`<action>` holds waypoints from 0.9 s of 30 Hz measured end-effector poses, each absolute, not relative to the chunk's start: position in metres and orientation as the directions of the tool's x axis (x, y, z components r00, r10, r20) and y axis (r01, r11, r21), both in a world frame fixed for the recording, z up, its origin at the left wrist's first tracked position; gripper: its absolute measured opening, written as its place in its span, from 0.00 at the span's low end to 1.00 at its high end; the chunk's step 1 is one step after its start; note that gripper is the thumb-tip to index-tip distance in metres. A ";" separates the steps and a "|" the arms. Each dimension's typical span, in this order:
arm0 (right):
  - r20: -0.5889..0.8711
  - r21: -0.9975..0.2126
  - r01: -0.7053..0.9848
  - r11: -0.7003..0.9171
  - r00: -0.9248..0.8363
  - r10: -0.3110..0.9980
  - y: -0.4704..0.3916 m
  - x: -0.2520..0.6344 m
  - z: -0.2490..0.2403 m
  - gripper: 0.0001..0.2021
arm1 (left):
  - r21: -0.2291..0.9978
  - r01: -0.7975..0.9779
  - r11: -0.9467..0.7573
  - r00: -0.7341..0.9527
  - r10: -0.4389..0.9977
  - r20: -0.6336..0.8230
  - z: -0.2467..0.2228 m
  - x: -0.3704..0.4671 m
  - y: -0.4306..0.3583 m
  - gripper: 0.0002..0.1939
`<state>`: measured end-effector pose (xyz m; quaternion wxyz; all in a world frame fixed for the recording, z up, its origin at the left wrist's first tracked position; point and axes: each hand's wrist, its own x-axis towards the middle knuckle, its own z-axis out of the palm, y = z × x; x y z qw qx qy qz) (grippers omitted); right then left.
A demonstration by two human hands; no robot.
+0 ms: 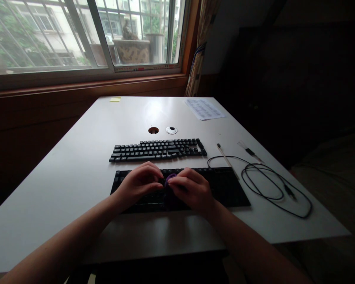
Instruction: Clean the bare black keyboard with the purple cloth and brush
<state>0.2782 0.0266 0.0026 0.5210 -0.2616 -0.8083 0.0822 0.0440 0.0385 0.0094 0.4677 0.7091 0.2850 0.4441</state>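
Note:
Both hands are raised over a black keyboard base [225,189], which lies near the front of the white table. My right hand [193,189] is closed on a purple cloth [170,179], whose darker part hangs below the fingers. My left hand [142,181] has its fingers pinched together right beside the cloth. Whatever small thing may be between those fingertips is too dark to name. Behind the base, loose black keycaps [156,150] are laid out in keyboard order, with some gaps toward the right.
The keyboard's cable [263,193] lies coiled at the right. A thin brush [225,156] and a wire keycap puller [250,152] rest nearby. Farther back are a round hole [153,130], its cover [171,130], printed papers [205,109] and a yellow sticky note [115,99].

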 end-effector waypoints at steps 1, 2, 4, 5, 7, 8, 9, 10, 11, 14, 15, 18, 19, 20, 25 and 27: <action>0.798 -0.408 0.339 0.848 -0.319 0.511 0.027 0.278 0.003 0.06 | 0.920 -0.021 -0.391 0.426 0.829 0.362 0.011 0.041 0.040 0.08; 0.797 -0.411 0.340 0.846 -0.317 0.515 0.027 0.278 0.003 0.06 | 0.925 -0.021 -0.379 0.405 0.843 0.354 0.013 0.038 0.041 0.08; 0.795 -0.417 0.341 0.843 -0.313 0.520 0.027 0.279 0.002 0.06 | 0.933 0.002 -0.359 0.350 0.875 0.335 0.018 0.030 0.044 0.08; 0.793 -0.421 0.340 0.841 -0.312 0.523 0.028 0.279 0.001 0.06 | 0.935 0.024 -0.354 0.319 0.889 0.329 0.021 0.026 0.045 0.07; 0.789 -0.428 0.339 0.838 -0.312 0.529 0.028 0.280 -0.001 0.07 | 0.930 0.059 -0.363 0.270 0.902 0.335 0.026 0.017 0.048 0.07; 0.787 -0.431 0.338 0.837 -0.313 0.532 0.029 0.280 -0.002 0.07 | 0.924 0.076 -0.375 0.258 0.902 0.345 0.028 0.013 0.049 0.08; 0.787 -0.433 0.336 0.836 -0.312 0.533 0.030 0.280 -0.002 0.07 | 0.916 0.094 -0.389 0.257 0.899 0.356 0.030 0.010 0.051 0.09; 0.787 -0.435 0.335 0.836 -0.310 0.534 0.030 0.281 -0.003 0.07 | 0.907 0.112 -0.406 0.262 0.892 0.367 0.030 0.007 0.052 0.09; 0.787 -0.436 0.333 0.836 -0.308 0.534 0.030 0.281 -0.003 0.07 | 0.898 0.128 -0.421 0.277 0.884 0.375 0.031 0.005 0.053 0.09; 0.784 -0.441 0.332 0.834 -0.309 0.538 0.031 0.281 -0.002 0.06 | 0.869 0.187 -0.458 0.336 0.861 0.382 0.029 0.001 0.056 0.08; 0.783 -0.441 0.334 0.833 -0.310 0.539 0.030 0.281 -0.001 0.06 | 0.854 0.221 -0.470 0.355 0.855 0.379 0.028 0.001 0.056 0.07; 0.780 -0.437 0.343 0.831 -0.316 0.541 0.030 0.280 0.000 0.05 | 0.766 0.373 -0.523 0.427 0.830 0.359 0.026 -0.002 0.056 0.06; 0.779 -0.436 0.346 0.831 -0.318 0.541 0.030 0.280 0.001 0.05 | 0.722 0.422 -0.549 0.451 0.818 0.358 0.025 -0.004 0.056 0.06; 0.778 -0.434 0.347 0.832 -0.321 0.540 0.029 0.280 0.001 0.05 | 0.674 0.461 -0.577 0.473 0.802 0.364 0.024 -0.006 0.055 0.06; 0.778 -0.427 0.340 0.838 -0.335 0.532 0.030 0.279 0.000 0.04 | 0.474 0.564 -0.676 0.509 0.737 0.445 0.008 -0.016 0.052 0.05; 0.777 -0.425 0.340 0.839 -0.338 0.530 0.030 0.279 -0.002 0.04 | 0.428 0.613 -0.664 0.482 0.743 0.463 0.000 -0.018 0.050 0.05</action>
